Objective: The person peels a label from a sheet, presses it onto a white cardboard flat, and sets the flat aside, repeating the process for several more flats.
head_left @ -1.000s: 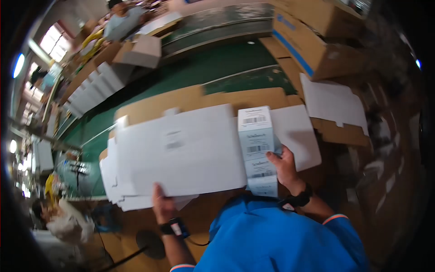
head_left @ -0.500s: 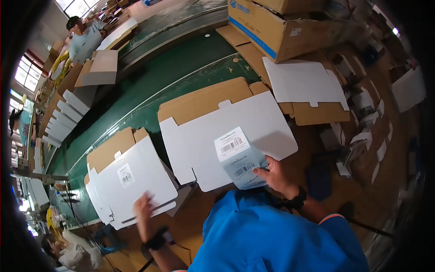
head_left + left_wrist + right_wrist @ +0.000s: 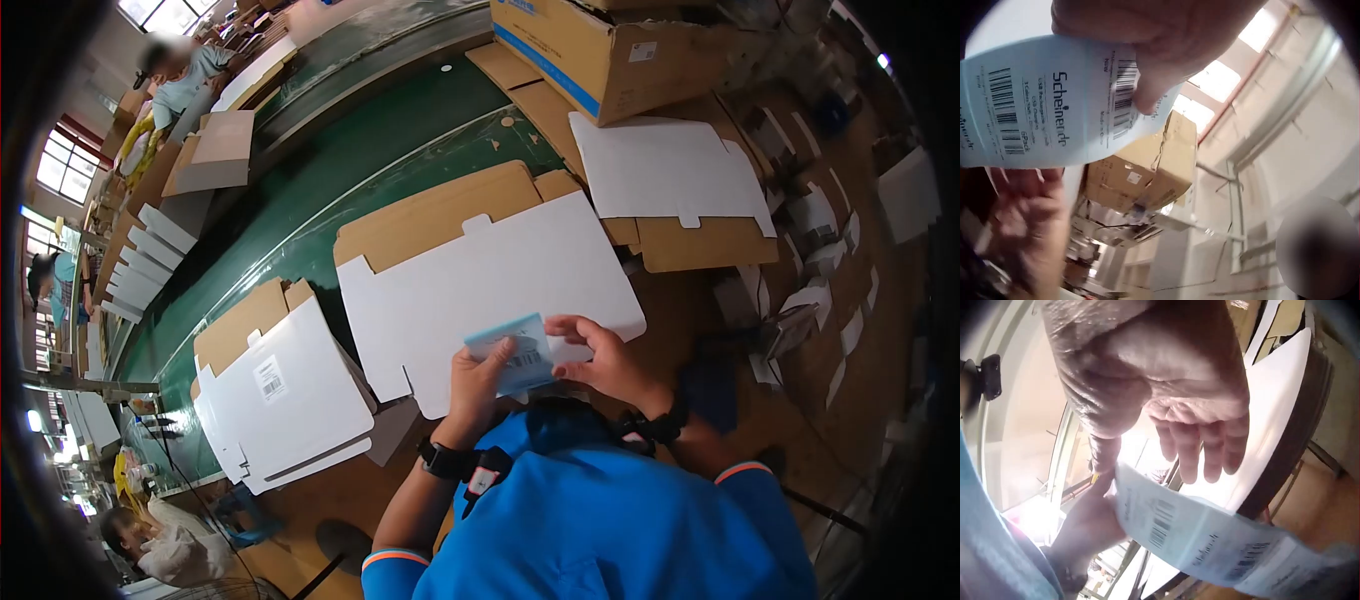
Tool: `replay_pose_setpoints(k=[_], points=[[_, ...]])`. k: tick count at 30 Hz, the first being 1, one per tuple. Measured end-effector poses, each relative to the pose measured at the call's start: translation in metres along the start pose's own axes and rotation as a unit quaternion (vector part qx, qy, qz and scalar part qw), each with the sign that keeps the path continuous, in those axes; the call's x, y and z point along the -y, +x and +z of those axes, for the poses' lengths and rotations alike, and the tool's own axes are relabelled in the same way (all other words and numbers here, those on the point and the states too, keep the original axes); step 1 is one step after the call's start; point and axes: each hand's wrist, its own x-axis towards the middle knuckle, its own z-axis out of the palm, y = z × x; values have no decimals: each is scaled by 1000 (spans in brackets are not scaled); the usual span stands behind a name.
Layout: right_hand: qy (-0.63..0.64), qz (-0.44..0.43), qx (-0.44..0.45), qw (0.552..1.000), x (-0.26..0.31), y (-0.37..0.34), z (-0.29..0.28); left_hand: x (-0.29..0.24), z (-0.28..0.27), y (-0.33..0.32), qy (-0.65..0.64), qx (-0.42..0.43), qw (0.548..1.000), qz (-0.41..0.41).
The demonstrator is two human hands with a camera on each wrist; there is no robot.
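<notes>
A folded strip of light blue backing with white barcode labels (image 3: 525, 368) is held over a flat white carton (image 3: 480, 290). My left hand (image 3: 475, 385) pinches the strip at its left side, thumb on the printed face. In the left wrist view, the label strip (image 3: 1041, 106) hangs in a curve from that hand. At the strip's other side is my right hand (image 3: 605, 362), its fingers loosely extended. The right wrist view shows those fingers (image 3: 1210, 450) hanging just above the strip. Farther left lies another white carton (image 3: 310, 390) with a barcode label (image 3: 268, 378) stuck on.
Brown flaps stick out behind both cartons, beside a green conveyor belt (image 3: 300, 215). At the back right stands a large cardboard box (image 3: 600, 60) near another flat white sheet (image 3: 660, 165). Upright white boxes (image 3: 150, 255) line the far left. Other people sit along the belt.
The labelled carton was shifted left, uncovering the plain one. My left hand then left it and came right to pinch the label strip. My right hand has loosened its grip on the strip.
</notes>
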Motion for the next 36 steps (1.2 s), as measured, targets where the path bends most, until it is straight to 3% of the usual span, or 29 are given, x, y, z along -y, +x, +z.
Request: replay_pose_setpoints(k=[2, 3, 6, 8, 11, 12, 15, 18, 21, 24, 27, 30, 33, 36], points=[[64, -16, -45, 997, 2, 11, 9, 14, 8, 2, 11, -7, 1000, 7], [73, 55, -70, 993, -2, 13, 11, 18, 12, 3, 19, -13, 1000, 21], [126, -5, -152, 980, -8, 19, 25, 13, 18, 0, -8, -43, 998, 52], [85, -14, -157, 984, -2, 18, 30, 5, 20, -6, -57, -59, 994, 72], [28, -4, -152, 988, -1, 18, 34, 6, 9, -8, -87, -18, 996, 8], [9, 3, -149, 989, -1, 19, 36, 10, 6, -7, -78, -27, 996, 36], [143, -18, -198, 970, 4, 25, 55, 20, 4, -7, -64, -58, 992, 88], [20, -4, -180, 983, -4, 23, 51, 14, 7, -8, -89, -82, 990, 67], [31, -23, -206, 978, -9, 25, 60, 14, 4, -9, -116, -84, 989, 38], [-35, -11, -198, 979, -4, 23, 59, 19, -2, -7, -118, -83, 989, 42], [7, -17, -201, 979, -1, 26, 65, 23, -8, -5, -123, -85, 988, 39], [167, 0, -211, 963, 4, 31, 80, 22, -14, -2, -121, -105, 987, 31], [5, 17, -180, 984, -11, 26, 72, 28, -15, 1, -132, -109, 984, 56], [-23, -1, -225, 974, -14, 29, 74, 26, -9, 0, -115, -95, 987, 65]])
